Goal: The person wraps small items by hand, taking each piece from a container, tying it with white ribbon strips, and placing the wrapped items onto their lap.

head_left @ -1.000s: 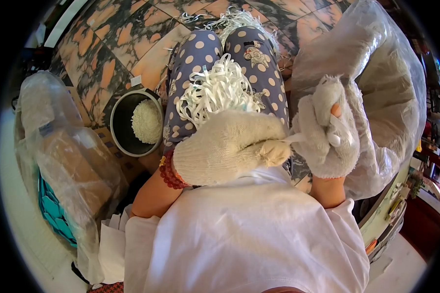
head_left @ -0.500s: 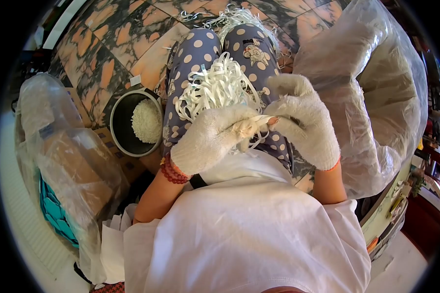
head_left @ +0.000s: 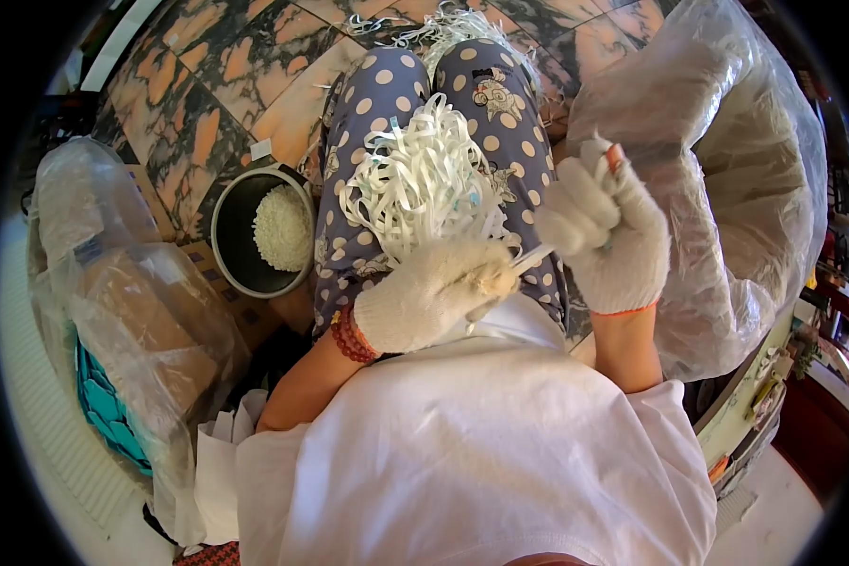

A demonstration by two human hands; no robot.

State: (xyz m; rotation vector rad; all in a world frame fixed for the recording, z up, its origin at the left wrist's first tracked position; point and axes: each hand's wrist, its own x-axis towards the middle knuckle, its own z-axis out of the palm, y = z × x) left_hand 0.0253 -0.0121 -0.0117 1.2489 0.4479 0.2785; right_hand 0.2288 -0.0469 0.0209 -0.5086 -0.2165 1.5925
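My left hand (head_left: pixel 436 294), in a white knit glove with a red bead bracelet at the wrist, is closed around the gathered end of a bundle of white ribbon-like strips (head_left: pixel 424 184) draped over my lap. A short white strip (head_left: pixel 535 257) runs from its fingertips to my right hand (head_left: pixel 606 231). That hand, gloved too, has its lower fingers curled at the strip's end and slightly blurred. Its index finger points up, showing an orange-red tip through the glove. The strip's far end is hidden by the fingers.
Left of my legs stands a dark round bucket (head_left: pixel 231 262) holding white granules (head_left: pixel 283 228). A clear plastic bag (head_left: pixel 151 311) with brown and teal items lies farther left. On the right is a big clear plastic bag (head_left: pixel 632 113). More white strips (head_left: pixel 457 33) lie beyond my knees.
My right hand has moved right, away from the left hand, and its index finger has risen. The left hand has shifted slightly right and down, still closed. A strip now stretches between the hands.
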